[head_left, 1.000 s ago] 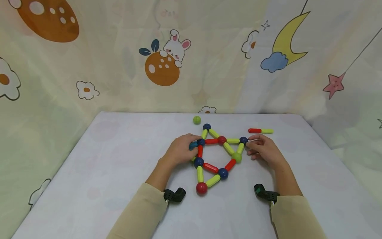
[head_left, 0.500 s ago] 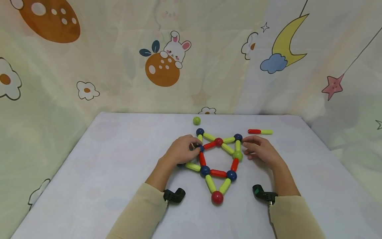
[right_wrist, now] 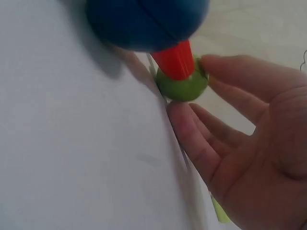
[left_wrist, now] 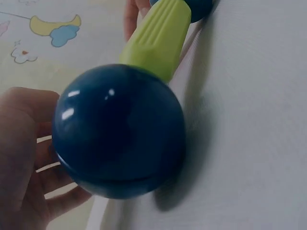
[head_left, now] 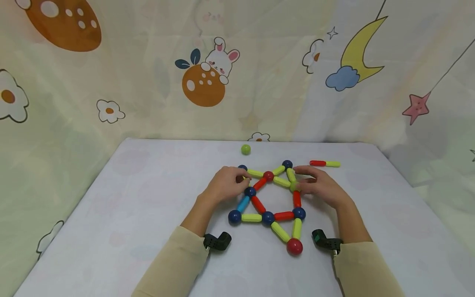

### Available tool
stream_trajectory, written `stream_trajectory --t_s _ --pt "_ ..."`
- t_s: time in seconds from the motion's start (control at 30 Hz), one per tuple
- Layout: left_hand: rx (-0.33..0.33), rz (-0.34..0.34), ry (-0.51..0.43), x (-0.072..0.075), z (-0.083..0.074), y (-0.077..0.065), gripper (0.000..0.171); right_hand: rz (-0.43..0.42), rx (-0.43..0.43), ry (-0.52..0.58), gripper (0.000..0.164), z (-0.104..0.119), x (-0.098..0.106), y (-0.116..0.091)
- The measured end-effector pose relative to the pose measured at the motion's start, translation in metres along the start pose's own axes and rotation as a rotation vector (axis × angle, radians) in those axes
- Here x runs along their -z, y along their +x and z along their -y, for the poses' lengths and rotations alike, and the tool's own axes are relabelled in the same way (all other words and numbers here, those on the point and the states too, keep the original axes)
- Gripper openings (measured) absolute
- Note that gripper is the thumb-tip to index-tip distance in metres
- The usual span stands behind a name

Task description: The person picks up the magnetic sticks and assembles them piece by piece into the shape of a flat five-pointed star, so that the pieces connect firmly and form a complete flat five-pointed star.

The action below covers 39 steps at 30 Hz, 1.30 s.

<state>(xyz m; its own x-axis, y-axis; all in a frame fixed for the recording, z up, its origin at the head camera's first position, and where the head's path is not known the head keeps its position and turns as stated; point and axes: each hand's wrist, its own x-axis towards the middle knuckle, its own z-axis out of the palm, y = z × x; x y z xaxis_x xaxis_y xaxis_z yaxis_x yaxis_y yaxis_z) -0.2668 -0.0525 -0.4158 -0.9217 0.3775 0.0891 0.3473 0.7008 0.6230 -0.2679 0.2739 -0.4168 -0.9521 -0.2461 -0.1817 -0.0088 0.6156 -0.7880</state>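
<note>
A star-shaped frame of building rods and balls lies flat between my hands, with red rods (head_left: 283, 216) round its middle and yellow-green rods (head_left: 251, 218) at its points. My left hand (head_left: 224, 183) lies at its left side, fingers loosely bent beside a dark blue ball (head_left: 250, 192). One blue rod (head_left: 243, 204) runs from that ball to another dark blue ball (head_left: 235, 217), which looms large in the left wrist view. With thumb and finger, my right hand (head_left: 320, 185) pinches a green ball (right_wrist: 182, 88) at the right side. A red ball (head_left: 295, 246) forms the nearest point.
On the white table (head_left: 148, 247), a loose green ball (head_left: 245, 149) sits near the back edge. A red rod (head_left: 318, 163) and a yellow-green rod (head_left: 333, 164) lie end to end behind my right hand. A printed cloth (head_left: 148, 82) hangs behind.
The frame has turned counterclockwise: its near red ball moved right, and the blue rod came out from under my left hand. My right hand moved slightly left onto the green ball.
</note>
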Motion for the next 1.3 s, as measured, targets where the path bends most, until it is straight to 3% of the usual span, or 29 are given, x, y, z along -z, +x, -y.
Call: stream_trajectory --t_s 0.2,0.33,0.47,0.8,1.17,1.3 --pt "-0.096 -0.063 0.125 0.0 -0.001 0.004 0.033 0.015 -0.033 -0.017 0.051 -0.005 0.006 -0.002" --pt "-0.123 -0.045 0.154 -0.004 0.003 0.005 0.042 0.019 -0.03 0.028 0.05 -0.008 0.002 0.0" --pt "-0.092 -0.048 0.134 -0.007 0.006 0.004 0.044 -0.001 -0.009 0.027 0.051 -0.012 -0.003 0.005" --pt "-0.042 -0.164 0.22 -0.002 0.014 0.005 0.031 -0.046 0.034 0.001 0.043 -0.01 -0.009 0.009" --pt "0.005 -0.129 0.255 0.0 0.019 0.005 0.024 0.02 0.05 0.067 0.045 -0.005 -0.012 0.01" --pt "0.025 -0.084 0.214 -0.002 0.019 0.006 0.024 0.031 0.042 0.076 0.046 -0.005 -0.012 0.01"
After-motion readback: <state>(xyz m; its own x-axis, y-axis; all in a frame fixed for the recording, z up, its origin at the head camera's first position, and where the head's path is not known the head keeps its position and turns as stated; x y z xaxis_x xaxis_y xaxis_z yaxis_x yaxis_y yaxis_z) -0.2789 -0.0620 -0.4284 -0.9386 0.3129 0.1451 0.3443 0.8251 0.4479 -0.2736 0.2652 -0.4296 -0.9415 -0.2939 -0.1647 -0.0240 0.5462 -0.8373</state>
